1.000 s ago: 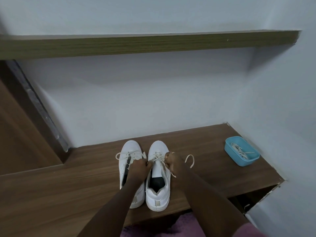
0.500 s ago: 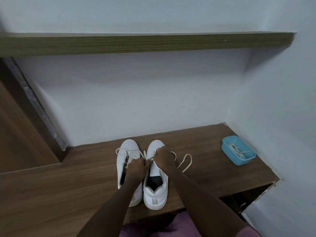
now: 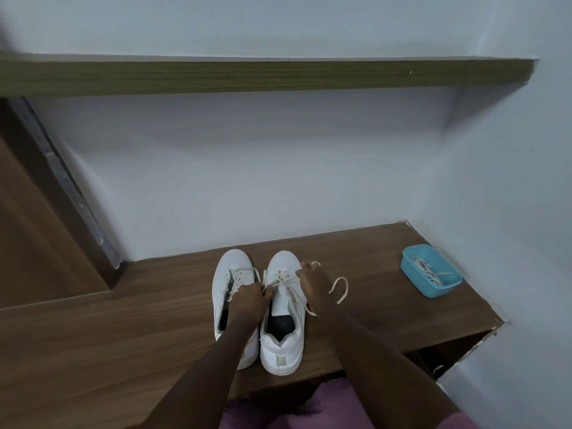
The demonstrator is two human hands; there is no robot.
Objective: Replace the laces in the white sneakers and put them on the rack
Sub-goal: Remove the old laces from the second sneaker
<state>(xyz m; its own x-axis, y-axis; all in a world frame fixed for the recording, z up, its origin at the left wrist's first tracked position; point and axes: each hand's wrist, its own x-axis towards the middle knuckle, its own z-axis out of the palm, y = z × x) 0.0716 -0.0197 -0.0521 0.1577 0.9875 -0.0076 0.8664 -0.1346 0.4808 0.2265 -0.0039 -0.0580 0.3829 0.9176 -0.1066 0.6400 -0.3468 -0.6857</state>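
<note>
- Two white sneakers stand side by side near the middle of the counter, toes to the wall: left sneaker, right sneaker, touching or nearly so.
- The left hand hangs over the gap between them, fingers curled, pinching the right sneaker's lace on its left side.
- The right hand sits at that sneaker's right edge, fingers curled around the lace's other side.
- A loose lace end loops on the counter just beside the right hand.
- Well apart, at the counter's right end, a blue tray holds more laces.
- A shelf runs above.
</note>
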